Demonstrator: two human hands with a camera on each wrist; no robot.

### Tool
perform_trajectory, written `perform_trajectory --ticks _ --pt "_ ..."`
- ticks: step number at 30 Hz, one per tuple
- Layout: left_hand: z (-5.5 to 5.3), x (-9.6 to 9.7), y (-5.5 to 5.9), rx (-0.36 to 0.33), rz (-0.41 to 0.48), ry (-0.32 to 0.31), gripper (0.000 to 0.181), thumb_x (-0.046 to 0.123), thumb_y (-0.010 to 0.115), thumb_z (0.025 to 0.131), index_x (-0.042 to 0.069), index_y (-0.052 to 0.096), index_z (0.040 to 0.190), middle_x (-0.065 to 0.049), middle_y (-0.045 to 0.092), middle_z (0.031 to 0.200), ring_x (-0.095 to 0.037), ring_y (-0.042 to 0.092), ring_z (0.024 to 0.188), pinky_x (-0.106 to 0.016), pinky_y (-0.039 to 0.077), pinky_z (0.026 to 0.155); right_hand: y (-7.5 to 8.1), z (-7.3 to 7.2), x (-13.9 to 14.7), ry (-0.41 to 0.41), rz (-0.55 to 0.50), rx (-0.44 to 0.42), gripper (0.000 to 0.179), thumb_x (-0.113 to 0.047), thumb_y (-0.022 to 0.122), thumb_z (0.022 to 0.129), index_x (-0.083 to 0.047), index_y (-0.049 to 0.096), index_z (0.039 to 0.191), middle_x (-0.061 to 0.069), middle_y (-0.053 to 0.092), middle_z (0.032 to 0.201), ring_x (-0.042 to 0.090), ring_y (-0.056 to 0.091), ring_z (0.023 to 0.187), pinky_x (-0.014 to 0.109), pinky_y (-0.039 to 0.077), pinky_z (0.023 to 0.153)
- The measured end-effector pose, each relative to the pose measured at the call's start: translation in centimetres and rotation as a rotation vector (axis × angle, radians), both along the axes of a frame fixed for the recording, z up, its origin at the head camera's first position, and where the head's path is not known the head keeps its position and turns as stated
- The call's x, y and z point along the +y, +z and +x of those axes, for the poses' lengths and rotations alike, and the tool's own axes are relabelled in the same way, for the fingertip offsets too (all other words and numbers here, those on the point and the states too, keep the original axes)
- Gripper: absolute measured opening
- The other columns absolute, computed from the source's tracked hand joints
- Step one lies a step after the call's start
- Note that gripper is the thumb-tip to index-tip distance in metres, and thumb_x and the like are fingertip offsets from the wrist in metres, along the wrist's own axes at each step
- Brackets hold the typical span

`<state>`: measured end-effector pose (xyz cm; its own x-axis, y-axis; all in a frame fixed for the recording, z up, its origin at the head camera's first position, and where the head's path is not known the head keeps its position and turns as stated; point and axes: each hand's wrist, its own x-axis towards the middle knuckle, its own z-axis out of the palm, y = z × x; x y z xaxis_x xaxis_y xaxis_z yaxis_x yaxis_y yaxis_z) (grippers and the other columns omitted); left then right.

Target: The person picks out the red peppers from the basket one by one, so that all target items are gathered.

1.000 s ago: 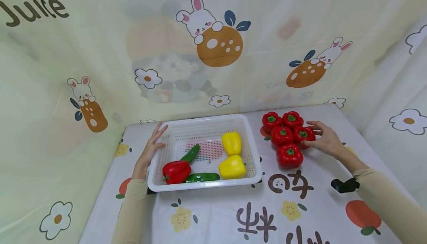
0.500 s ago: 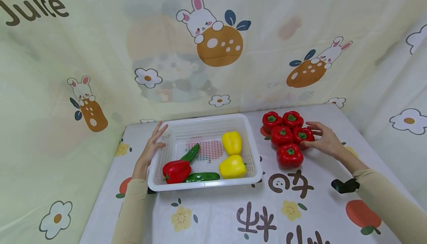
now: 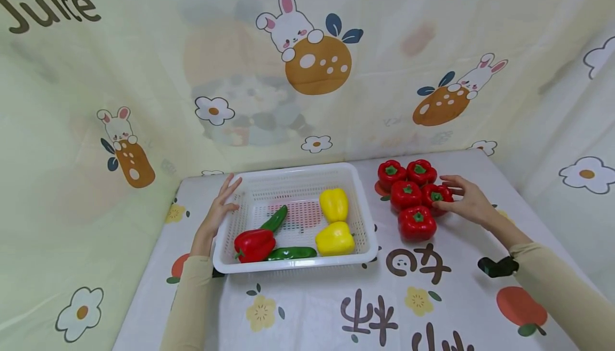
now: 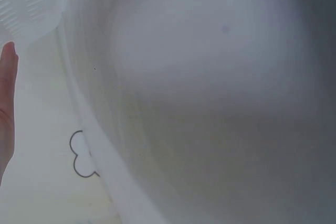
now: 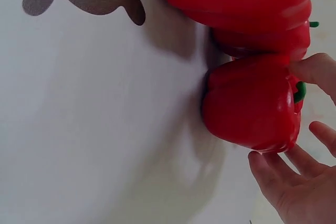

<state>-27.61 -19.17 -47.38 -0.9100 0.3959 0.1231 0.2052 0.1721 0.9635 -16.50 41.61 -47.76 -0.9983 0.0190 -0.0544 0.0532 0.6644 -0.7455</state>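
Observation:
My right hand holds a red bell pepper from the side. In the right wrist view, the thumb lies against its top near the green stem, with fingertips at the opposite side. This pepper stands in a tight group with several others, among them the front red bell pepper. At the left end of a white perforated basket, my left hand rests with straight, spread fingers, its thumb over the rim. The left wrist view catches only part of that hand beside the basket's corner.
Inside the basket lie a red bell pepper, two yellow bell peppers and two long green vegetables. A printed cloth covers the table. Behind it hangs a pale curtain with rabbit prints.
The red bell pepper at my right hand has shifted very slightly, with the thumb a touch further over it. The left hand and the basket stay put.

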Motion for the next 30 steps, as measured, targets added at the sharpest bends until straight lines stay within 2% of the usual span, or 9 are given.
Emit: perform_trajectory --ticks 7,12,17,25,30 --pt "-0.1 -0.1 0.1 0.001 0.002 -0.003 0.065 -0.013 0.044 0.087 -0.005 0.031 0.150 -0.016 0.001 0.165 -0.036 -0.004 0.150 -0.064 0.015 0.113 1.0 -0.4 -0.3 0.005 0.007 0.033 0.079 -0.027 0.072 0.089 0.003 0.030 0.149 0.035 0.037 0.145 0.056 0.039 0.128 0.064 0.045 0.091" --pt "-0.3 -0.1 -0.4 0.005 0.031 -0.007 0.064 -0.015 0.044 0.087 -0.005 0.032 0.149 -0.015 0.002 0.165 -0.035 -0.003 0.150 -0.062 0.017 0.113 1.8 -0.6 -0.7 0.004 0.043 0.054 0.080 -0.030 0.072 0.089 0.002 0.031 0.149 0.034 0.036 0.146 0.056 0.038 0.128 0.064 0.045 0.090" --pt "0.0 0.1 0.1 -0.008 0.029 -0.010 0.065 -0.016 0.043 0.087 -0.006 0.031 0.149 -0.016 0.000 0.165 -0.036 -0.003 0.150 -0.062 0.021 0.112 2.6 -0.8 -1.3 0.008 0.061 0.072 0.079 -0.028 0.073 0.089 0.001 0.032 0.149 0.033 0.038 0.146 0.056 0.038 0.129 0.065 0.045 0.089" --pt "0.0 0.0 0.1 -0.017 0.045 -0.015 0.065 -0.015 0.044 0.086 -0.006 0.030 0.150 -0.014 -0.001 0.165 -0.036 -0.002 0.150 -0.063 0.022 0.111 4.3 -0.9 -3.6 0.016 0.038 0.102 0.080 -0.030 0.075 0.086 -0.002 0.034 0.149 0.032 0.038 0.146 0.054 0.038 0.130 0.066 0.044 0.090" --pt "0.0 0.0 0.1 -0.004 0.040 -0.018 0.065 -0.016 0.043 0.086 -0.007 0.029 0.149 -0.017 -0.001 0.165 -0.038 -0.003 0.149 -0.063 0.021 0.111 5.0 -1.4 -6.0 0.058 0.017 0.125 0.078 -0.027 0.076 0.086 -0.003 0.035 0.148 0.029 0.040 0.147 0.050 0.039 0.131 0.063 0.046 0.090"
